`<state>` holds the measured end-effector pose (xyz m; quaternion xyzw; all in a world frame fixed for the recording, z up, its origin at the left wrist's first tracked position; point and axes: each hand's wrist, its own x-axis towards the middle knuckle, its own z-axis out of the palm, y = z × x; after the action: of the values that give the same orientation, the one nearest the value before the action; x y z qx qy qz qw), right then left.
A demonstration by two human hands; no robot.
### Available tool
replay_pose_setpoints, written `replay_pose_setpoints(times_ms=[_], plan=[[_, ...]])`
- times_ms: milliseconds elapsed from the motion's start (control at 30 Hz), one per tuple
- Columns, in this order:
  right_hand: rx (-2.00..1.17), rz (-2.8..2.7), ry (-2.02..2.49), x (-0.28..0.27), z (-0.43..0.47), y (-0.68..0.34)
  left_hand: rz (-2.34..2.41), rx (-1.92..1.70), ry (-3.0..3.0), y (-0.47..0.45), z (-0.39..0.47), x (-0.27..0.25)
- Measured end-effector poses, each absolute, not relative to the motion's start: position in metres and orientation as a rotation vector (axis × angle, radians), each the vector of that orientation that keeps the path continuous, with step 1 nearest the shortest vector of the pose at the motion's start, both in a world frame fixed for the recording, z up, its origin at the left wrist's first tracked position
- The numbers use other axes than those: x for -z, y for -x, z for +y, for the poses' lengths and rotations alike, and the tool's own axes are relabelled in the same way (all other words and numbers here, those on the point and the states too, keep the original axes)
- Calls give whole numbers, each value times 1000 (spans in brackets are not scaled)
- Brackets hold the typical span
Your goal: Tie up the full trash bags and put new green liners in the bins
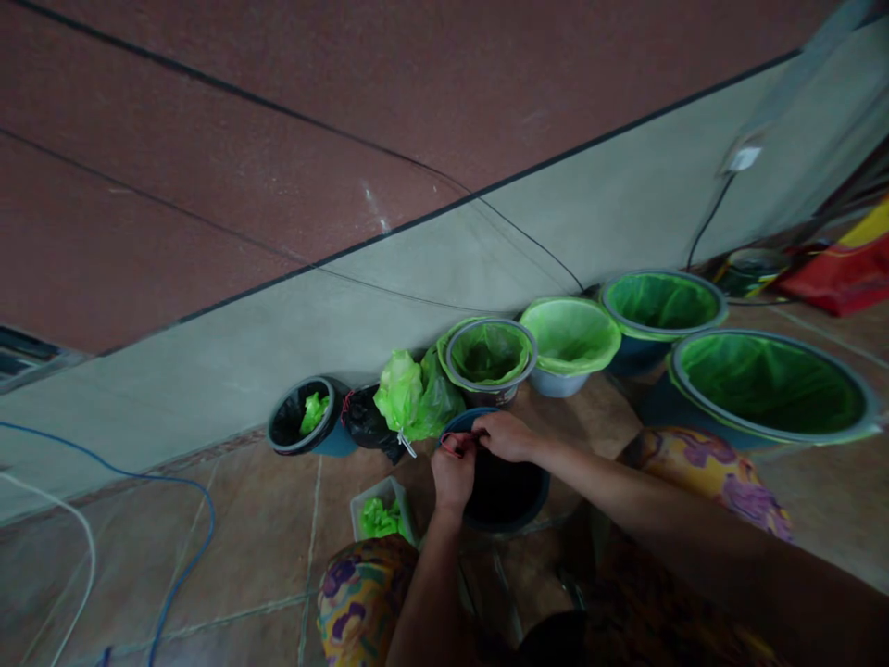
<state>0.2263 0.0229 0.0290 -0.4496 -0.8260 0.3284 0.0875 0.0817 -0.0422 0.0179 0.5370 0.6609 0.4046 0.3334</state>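
Between my knees stands a blue bin (534,514) with a dark inside, seemingly lined in black. At its far left rim my left hand (454,474) is closed in a pinch on a thin red drawstring (451,448), part of which loops out to the left. My right hand (507,435) reaches over the rim from the right, its fingertips pinched on the same string and nearly touching the left fingers. The fingers partly hide the string. Just beyond the hands are a bulging green plastic bag (417,394) and a black bag (370,417) with a red tie.
Green-lined bins stand along the wall, including a grey-rimmed bin (490,352), a white bin (570,335) and a large bin (770,384) at right. A black-lined bin (302,415) and a tub (381,509) with green plastic sit left. A blue hose (208,519) crosses the tiles.
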Motion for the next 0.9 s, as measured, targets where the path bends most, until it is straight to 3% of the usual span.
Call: replay_pose_setpoints(times_ms=[267,700,900], plan=[[-1542,-2140,1239,-20,18,-218,1847,-1139,-1421,-84,-45,-4],[-1649,-1976,1321,-5,24,-221,1908,-1103,-1305,-88,-50,1],[-1333,-2195,1342,-10,25,-220,1889,-997,-1338,-85,-49,0]])
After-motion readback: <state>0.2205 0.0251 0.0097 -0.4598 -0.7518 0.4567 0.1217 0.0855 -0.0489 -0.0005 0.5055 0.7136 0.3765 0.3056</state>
